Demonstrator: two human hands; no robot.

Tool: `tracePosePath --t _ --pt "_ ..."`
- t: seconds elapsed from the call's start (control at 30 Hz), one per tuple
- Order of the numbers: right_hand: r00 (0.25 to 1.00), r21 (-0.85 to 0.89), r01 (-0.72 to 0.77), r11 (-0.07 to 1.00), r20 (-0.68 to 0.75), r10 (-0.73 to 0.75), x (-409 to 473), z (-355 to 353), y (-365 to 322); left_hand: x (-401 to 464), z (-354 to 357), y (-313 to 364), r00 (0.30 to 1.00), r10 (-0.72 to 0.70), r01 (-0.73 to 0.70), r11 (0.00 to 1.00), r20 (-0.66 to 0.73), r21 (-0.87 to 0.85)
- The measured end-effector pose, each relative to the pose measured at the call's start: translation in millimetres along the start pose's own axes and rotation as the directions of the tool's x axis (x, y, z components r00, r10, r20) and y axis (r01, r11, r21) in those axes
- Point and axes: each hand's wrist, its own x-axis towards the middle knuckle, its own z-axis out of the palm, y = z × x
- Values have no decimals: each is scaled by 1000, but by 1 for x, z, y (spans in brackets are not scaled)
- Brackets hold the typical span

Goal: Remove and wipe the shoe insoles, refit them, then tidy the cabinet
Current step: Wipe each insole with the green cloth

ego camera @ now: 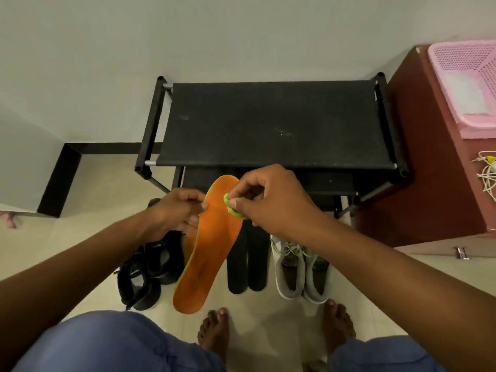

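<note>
Left hand [175,208] grips the orange insole [205,248] at its left edge, near the toe end, thumb on top and fingers underneath. Right hand [271,200] pinches a small green cloth [233,209] between thumb and fingers and presses it on the insole's right edge, upper part. I see the insole held in the air, toe end up toward the rack, heel end down near my knees.

On the floor under it: two dark insoles [247,261] lying side by side, lengthwise, touching each other. Black shoes [146,272] just left of the orange insole, partly hidden by it and the left arm. Grey-white laced sneakers [298,269] just right of the dark insoles, toes pointing toward me.

Black shoe rack [271,124] stands against the wall behind the shoes, top fabric shelf dusty with pale specks. Brown cabinet [429,170] beside the rack on the right, with a pink basket [467,84] on top and a tangle of white cord [487,175] near its front edge. Bare feet [214,334] on the tile at the bottom.
</note>
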Motion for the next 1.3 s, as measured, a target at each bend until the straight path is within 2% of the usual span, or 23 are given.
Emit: tracePosePath --t 0.13,0.23,0.37,0.47,0.53,0.6,0.67,0.7,0.73,0.9,1.0,1.17,1.23,1.3 --pt "999 22 -16 1000 46 15 4 11 3 52 15 -80 979 -182 176 981 -90 -78" --pt "997 61 -37 997 73 33 10 21 3 85 34 -129 932 -327 285 928 -156 -241" --pt "992 115 -76 990 104 64 15 33 3 114 53 -168 901 -402 308 858 -164 -412" --pt "989 136 -105 985 122 89 14 38 5 131 58 -185 908 -387 282 848 -161 -448" --pt "984 143 -126 982 144 105 12 40 7 137 62 -194 914 -353 269 897 -199 -351" --pt "978 146 -142 979 172 116 10 43 8 140 63 -202 916 -213 234 972 -340 23" --pt "974 142 -151 978 193 122 8 46 7 139 62 -211 914 -21 192 903 -405 385" --pt "971 141 -155 978 202 125 7 48 6 139 61 -215 909 17 187 877 -417 443" --pt "970 141 -156 978 208 125 6 50 6 141 59 -220 905 15 202 865 -425 459" --pt "968 148 -156 977 222 121 1 53 6 157 61 -244 904 -208 390 759 -374 520" --pt "965 140 -161 977 229 127 -3 51 8 150 76 -240 902 -233 417 693 -365 588" --pt "959 146 -185 972 243 146 -7 47 11 155 82 -240 844 -193 454 755 -501 474" --pt "958 135 -184 974 245 147 -7 45 11 157 81 -242 834 -172 439 783 -524 442" --pt "964 110 -162 981 232 133 -5 44 11 154 76 -240 823 -213 463 789 -527 404"
